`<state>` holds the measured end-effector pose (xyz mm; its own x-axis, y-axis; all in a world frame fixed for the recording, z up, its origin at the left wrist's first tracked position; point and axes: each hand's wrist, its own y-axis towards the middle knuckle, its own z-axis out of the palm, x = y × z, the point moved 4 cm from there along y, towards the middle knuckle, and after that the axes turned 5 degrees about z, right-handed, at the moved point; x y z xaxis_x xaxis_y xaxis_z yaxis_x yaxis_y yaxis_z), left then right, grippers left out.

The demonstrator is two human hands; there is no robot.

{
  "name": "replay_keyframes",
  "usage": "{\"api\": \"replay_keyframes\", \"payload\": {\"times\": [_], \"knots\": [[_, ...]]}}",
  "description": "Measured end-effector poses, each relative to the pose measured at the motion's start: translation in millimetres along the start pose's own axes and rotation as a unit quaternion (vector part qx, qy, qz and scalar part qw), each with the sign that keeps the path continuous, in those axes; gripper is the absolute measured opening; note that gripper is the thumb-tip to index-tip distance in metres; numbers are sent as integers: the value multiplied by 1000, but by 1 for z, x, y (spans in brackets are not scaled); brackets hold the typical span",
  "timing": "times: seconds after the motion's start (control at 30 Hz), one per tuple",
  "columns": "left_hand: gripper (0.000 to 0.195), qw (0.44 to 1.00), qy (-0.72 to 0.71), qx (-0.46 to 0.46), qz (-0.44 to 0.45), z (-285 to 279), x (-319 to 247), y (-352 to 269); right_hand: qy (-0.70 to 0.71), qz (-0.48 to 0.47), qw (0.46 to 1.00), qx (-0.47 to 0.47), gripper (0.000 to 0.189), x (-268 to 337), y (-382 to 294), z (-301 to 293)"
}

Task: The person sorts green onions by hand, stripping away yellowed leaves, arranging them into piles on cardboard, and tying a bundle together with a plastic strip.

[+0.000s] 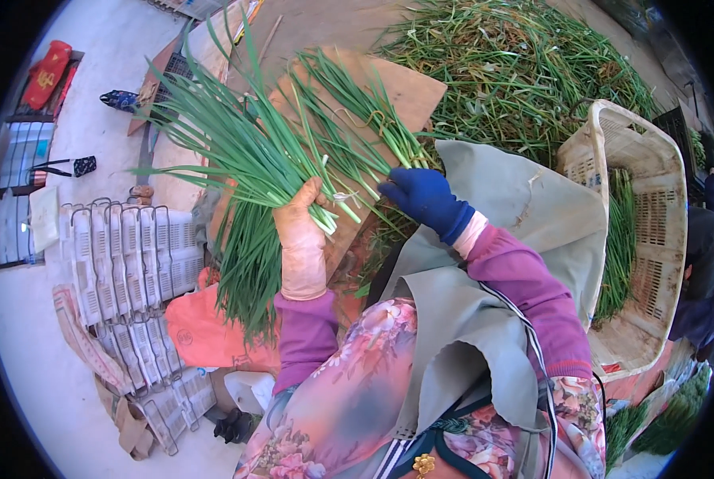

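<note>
My left hand (302, 224), in a tan rubber glove, grips a bunch of green chives (255, 143) by the pale stem ends. The long leaves fan out up and to the left. My right hand (426, 194), in a blue knit glove, is low over a wooden board (420, 90). Its curled fingertips touch or nearly touch the stem ends of some loose chives (339, 141); whether they pinch any is hidden. Just above that hand, another small chive bunch (387, 123) lies on the board with a tan tie around it.
A large heap of leafy trimmings (513, 66) lies beyond the board. At right stands a white plastic crate (656, 239) holding chives (617, 239). More chives (246, 275) hang beside my left forearm. Stacked white crates (129, 257) stand at left. Grey cloth (513, 185) covers my lap.
</note>
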<state>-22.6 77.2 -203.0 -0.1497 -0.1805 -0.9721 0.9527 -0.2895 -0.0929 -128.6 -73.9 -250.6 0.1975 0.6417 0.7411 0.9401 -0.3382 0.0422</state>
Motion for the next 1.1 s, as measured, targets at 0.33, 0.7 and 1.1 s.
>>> {"api": "replay_keyframes", "payload": {"times": [0.33,0.7,1.1], "knots": [[19,999,-22,-31,18,14,-1,-8,516,90,852,28,18,37,3,-4],[35,994,-104,20,40,6,-18,-8,445,84,891,-34,24,-10,13,-34],[47,969,-223,105,-4,9,-21,-17,-154,23,985,76,21,-39,9,11]]}}
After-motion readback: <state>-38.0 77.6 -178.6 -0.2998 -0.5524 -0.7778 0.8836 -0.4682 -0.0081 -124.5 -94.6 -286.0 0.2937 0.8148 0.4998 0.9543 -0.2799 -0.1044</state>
